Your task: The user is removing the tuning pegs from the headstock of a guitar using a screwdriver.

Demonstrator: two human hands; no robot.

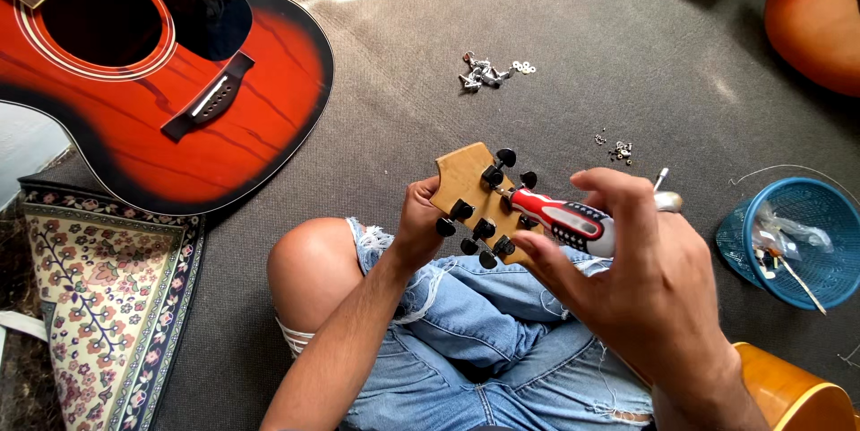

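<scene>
While your left hand [419, 216] grips the pale wooden guitar headstock [466, 182], keep the red-handled screwdriver [564, 219] in your right hand [627, 261] square to the black tuning peg [494, 176].

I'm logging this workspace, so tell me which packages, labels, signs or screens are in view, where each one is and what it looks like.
Clear plastic bag: crumpled, lying inside the round blue mesh basket on the carpet at the right, with small tools beside it.
No labels, signs or screens can be seen.
</scene>
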